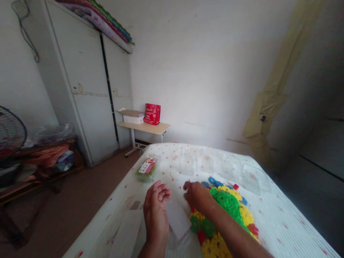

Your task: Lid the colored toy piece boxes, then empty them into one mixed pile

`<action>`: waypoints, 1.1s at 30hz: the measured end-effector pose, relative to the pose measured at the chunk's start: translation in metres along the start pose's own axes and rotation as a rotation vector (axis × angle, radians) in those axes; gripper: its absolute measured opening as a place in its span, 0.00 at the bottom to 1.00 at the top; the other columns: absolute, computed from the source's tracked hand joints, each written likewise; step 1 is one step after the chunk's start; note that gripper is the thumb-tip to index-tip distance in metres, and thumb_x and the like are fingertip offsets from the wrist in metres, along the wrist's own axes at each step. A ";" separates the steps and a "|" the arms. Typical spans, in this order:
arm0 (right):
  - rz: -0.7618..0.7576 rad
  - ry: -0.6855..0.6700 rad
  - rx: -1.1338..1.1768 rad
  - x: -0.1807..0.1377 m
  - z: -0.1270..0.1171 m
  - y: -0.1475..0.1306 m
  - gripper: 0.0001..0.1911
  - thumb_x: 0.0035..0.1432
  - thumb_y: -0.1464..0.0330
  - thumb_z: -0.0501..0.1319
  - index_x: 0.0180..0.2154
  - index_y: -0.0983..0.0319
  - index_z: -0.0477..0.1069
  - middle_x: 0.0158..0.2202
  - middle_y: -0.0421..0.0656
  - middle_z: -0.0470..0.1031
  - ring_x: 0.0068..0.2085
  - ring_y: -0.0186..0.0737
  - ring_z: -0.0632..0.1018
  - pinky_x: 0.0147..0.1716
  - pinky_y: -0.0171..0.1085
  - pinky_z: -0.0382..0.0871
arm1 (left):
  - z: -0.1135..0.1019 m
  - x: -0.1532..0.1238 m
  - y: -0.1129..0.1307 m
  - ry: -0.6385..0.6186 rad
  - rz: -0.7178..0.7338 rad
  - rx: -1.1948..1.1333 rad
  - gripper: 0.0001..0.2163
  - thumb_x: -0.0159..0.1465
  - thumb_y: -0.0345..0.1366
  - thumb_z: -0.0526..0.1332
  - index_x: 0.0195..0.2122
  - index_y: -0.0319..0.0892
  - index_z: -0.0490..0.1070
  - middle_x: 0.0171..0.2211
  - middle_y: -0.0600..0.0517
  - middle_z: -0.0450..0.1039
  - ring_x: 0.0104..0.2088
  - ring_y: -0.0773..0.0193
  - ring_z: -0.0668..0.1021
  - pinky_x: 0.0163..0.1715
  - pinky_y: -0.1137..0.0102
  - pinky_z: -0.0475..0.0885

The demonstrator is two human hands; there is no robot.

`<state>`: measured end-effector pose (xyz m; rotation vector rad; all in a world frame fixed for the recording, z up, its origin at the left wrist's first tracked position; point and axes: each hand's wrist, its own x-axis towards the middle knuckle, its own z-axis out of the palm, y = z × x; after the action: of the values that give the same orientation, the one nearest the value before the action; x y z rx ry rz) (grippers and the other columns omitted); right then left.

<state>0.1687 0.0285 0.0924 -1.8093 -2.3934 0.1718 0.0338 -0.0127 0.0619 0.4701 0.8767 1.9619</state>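
Left hand (157,207) is hanging half-curled, looking empty; right hand (198,196) is bending inward, contents impossible to tell. Its forearm (232,231) is crossing over the pieces (228,201), at left hand's three o'clock: dragging low could be scattering them across the tabletop (282,218).

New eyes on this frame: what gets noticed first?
Probably the heap of bright yellow, green, blue and red plastic pieces on the patterned tablecloth, right of centre, partly hidden by the right arm. Next, the red bag on the small table by the back wall. Then the clear box with green contents, towards the tablecloth's far left.
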 end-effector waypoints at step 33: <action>0.245 -0.234 1.427 -0.009 0.072 -0.089 0.17 0.42 0.64 0.60 0.36 0.62 0.60 0.12 0.29 0.64 0.11 0.27 0.63 0.11 0.26 0.53 | -0.139 0.073 0.082 0.046 -0.092 0.945 0.15 0.49 0.49 0.57 0.29 0.43 0.70 0.27 0.49 0.75 0.33 0.57 0.77 0.35 0.66 0.73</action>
<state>0.0739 -0.0052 0.0363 -1.2553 -1.2773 1.6350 -0.1389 -0.0323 0.0266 0.8895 1.8074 1.3750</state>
